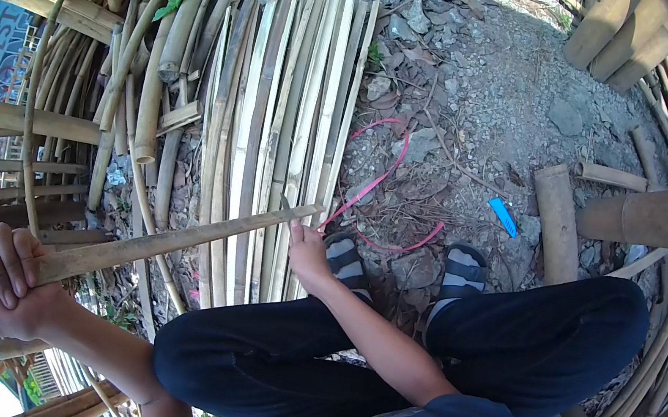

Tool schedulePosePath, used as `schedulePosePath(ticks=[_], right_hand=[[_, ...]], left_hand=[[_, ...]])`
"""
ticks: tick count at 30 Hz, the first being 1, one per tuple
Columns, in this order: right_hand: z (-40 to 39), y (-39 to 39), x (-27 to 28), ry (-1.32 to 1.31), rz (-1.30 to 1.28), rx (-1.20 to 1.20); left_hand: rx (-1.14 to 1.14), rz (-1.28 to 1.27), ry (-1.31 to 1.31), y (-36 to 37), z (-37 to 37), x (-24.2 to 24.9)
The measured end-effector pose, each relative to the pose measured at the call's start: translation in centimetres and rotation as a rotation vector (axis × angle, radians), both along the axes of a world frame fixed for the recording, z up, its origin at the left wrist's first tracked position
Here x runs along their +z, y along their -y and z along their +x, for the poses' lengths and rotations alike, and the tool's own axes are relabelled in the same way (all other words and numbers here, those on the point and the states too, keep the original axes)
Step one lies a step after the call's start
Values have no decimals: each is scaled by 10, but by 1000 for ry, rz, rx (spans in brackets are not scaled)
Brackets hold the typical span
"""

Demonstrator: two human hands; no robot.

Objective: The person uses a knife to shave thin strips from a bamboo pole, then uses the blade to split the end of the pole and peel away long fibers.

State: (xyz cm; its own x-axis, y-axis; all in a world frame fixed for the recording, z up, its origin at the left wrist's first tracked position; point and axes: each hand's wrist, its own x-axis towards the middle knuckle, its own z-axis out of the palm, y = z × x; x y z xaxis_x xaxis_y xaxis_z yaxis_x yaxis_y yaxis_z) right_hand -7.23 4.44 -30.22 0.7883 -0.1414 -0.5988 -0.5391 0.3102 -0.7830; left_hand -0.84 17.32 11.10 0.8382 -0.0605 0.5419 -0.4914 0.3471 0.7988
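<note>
A long bamboo slat (167, 240) slants across in front of me, its far end higher and to the right. My left hand (6, 282) is closed around the near end, fingers wrapped over the top. Close to the far end, my right hand (309, 254) pinches the slat from below, thumb and fingertips at its lower edge. A small dark pointed tip (285, 200) shows just above the slat there. Beside the right hand runs a pink strap (372, 181), looping over the ground. Under the slat's far end lies a row of split bamboo strips (288, 100).
My sandalled feet (464, 269) rest on stony ground with dry leaves. A blue piece (503, 217) lies right of them, near a cut bamboo post (556, 218). Bamboo poles and rails (30, 121) stand at the left; thick bamboo pieces (622, 44) are at the upper right.
</note>
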Motion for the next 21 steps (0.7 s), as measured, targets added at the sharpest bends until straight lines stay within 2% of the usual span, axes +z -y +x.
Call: schedulePosePath(ticks=[2, 3, 4, 6, 8, 10, 11, 14, 17, 21], right_hand=[[3, 5, 30, 3, 15, 46], [2, 8, 31, 166, -245, 33], [5, 13, 32, 174, -246, 23], [5, 23, 31, -84, 246, 157], [4, 25, 12, -85, 210, 199], [5, 18, -34, -179, 62, 89], [4, 16, -58, -196, -77, 137], [-1, 19, -60, -150, -129, 28], [-3, 9, -61, -160, -175, 19], [-3, 16, -32, -191, -150, 66]], left_hand=[[0, 18, 10, -2, -1, -1], [-3, 36, 20, -3, 0, -1], [-12, 35, 29, -2, 3, 0], [-57, 27, 44, -4, 1, -1], [-67, 25, 23, -3, 1, -1], [-79, 25, 13, -2, 1, -1], [-30, 17, 27, -2, 0, -1], [27, 1, 34, -3, 0, -3], [29, -12, 29, -3, 1, -3], [-38, 5, 23, -7, 3, -1]])
